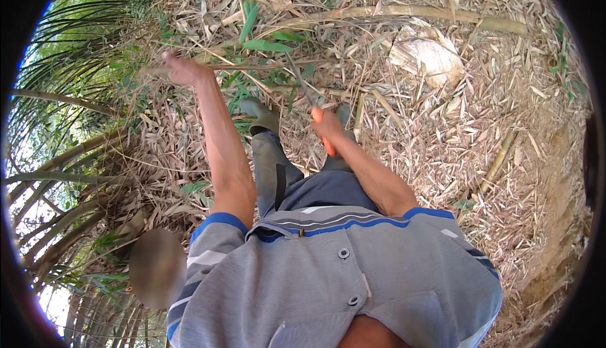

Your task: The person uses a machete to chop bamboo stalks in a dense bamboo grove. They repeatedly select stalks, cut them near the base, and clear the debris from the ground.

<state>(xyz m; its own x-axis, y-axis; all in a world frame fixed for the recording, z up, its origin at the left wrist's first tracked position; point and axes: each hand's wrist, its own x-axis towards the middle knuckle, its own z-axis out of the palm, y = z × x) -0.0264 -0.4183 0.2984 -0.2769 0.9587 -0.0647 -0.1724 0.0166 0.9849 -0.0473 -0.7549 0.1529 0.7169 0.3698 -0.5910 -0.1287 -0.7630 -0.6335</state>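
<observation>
My right hand (327,126) is closed around the orange handle of a machete (303,85), in front of my legs. Its narrow dark blade points away and slightly left, the tip close to some green leaves (267,46). Out to the far left, my left hand (184,70) is raised with its fingers mostly stretched, though slightly blurred. A thin brown stick (271,66) runs behind or beside that hand; whether they touch is unclear.
Dry bamboo leaves (442,152) cover the ground around my boots (260,116). A pale cut stump (429,56) stands ahead right, below a long fallen pole (435,13). Bamboo stems (69,177) crowd the left side. A blurred oval patch hides something at lower left.
</observation>
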